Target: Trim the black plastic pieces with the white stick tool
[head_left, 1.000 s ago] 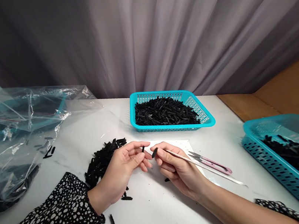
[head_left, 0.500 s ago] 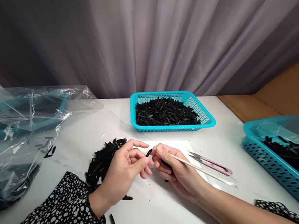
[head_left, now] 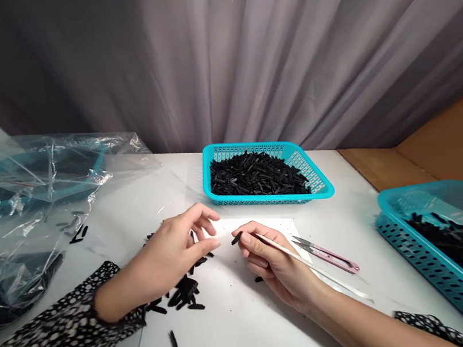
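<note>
My right hand (head_left: 274,260) is closed, with a small black strip (head_left: 236,238) pinched at the thumb and fingertips. A slender white stick (head_left: 315,268), perhaps a tool handle, also passes through its grip and slants down to the right. Over a pile of loose black strips (head_left: 186,290), my left hand (head_left: 181,242) is held with fingers apart and nothing visible in them. That hand hides much of the pile, which lies on a white sheet (head_left: 238,335). A single black strip (head_left: 174,342) lies near the sheet's front left.
Pink-handled thread snips (head_left: 328,253) lie right of my right hand. Behind stands a blue basket (head_left: 269,195) full of black strips; another blue basket (head_left: 436,264) is at the right. Clear plastic bags (head_left: 52,171) cover the left side. A grey curtain (head_left: 214,54) hangs behind.
My left hand has drawn away to the left from my right hand, and its fingers have spread. The right hand has hardly moved and holds the strip and the stick.
</note>
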Demonstrator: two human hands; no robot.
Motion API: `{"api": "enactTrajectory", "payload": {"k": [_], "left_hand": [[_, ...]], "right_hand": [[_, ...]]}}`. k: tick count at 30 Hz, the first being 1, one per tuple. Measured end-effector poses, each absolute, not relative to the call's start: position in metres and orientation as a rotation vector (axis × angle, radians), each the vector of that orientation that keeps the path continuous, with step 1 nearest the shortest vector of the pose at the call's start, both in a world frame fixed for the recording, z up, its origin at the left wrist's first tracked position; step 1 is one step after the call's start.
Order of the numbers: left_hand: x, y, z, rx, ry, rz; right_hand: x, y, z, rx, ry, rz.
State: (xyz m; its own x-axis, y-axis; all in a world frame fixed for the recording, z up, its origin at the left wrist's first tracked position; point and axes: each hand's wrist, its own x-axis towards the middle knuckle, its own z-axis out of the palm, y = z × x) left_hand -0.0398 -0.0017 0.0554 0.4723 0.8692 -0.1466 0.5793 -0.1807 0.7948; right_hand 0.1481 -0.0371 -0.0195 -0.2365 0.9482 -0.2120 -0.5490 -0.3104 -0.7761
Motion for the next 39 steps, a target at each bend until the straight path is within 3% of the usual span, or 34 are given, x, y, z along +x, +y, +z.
{"api": "enactTrajectory", "payload": {"k": [4,10,17,30,39], "left_hand": [[-0.076,-0.010,0.073,2.234,1.072,0.101],[-0.111,-0.043,0.038,2.696,0.798,-0.107],[-0.090,-0.039,0.002,3.019,0.832,0.098],[-0.062,-0.019,-0.009,3.095,0.926,0.319],[-0.044,-0.004,-0.003,2.705,1.073,0.348]], "right_hand": [[0.149,-0.036,-0.019,-0.777,-0.656,1.796],[0.149,-0.038,-0.017,-0.739,-0.633,1.819],[0.148,-0.039,-0.017,-0.644,-0.609,1.852],[0.151,-0.040,-0.016,-0.626,-0.647,1.866],[0.151,-0.039,-0.016,-0.628,-0.670,1.859]]}}
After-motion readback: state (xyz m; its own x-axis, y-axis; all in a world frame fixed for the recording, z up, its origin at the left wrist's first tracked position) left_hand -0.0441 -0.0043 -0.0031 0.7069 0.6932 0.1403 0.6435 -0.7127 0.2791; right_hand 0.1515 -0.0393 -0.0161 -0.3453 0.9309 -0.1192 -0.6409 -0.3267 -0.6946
